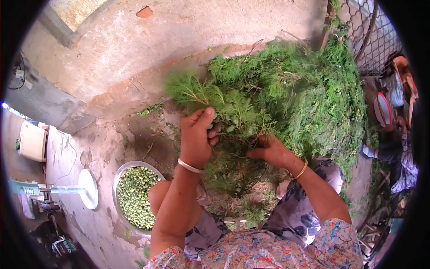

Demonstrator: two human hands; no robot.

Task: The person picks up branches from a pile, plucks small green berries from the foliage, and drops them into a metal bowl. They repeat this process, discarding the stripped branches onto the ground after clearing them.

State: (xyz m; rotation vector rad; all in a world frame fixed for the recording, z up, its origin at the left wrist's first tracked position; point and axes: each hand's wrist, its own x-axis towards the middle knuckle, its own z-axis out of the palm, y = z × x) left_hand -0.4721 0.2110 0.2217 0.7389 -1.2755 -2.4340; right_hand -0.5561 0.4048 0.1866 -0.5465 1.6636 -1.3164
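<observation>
My left hand [197,136], with a pale bangle at the wrist, is closed round a green leafy branch [239,110], thumb on top of the stem. To its right my right hand [271,153], wearing a gold-coloured bangle, has its fingers bent in at the lower twigs of the branch; its fingertips are partly hidden by the greenery. Behind and to the right lies a large heap of cut green branches [322,103]. A round metal basin [117,197] filled with small green pieces stands on the ground left of my left forearm.
A wall [148,49] runs behind the heap, with wire mesh [376,36] at the upper right. A fan-like stand with a round white base [89,189] and a cream box [32,141] are at the left. Another person's arm [403,125] shows at the far right.
</observation>
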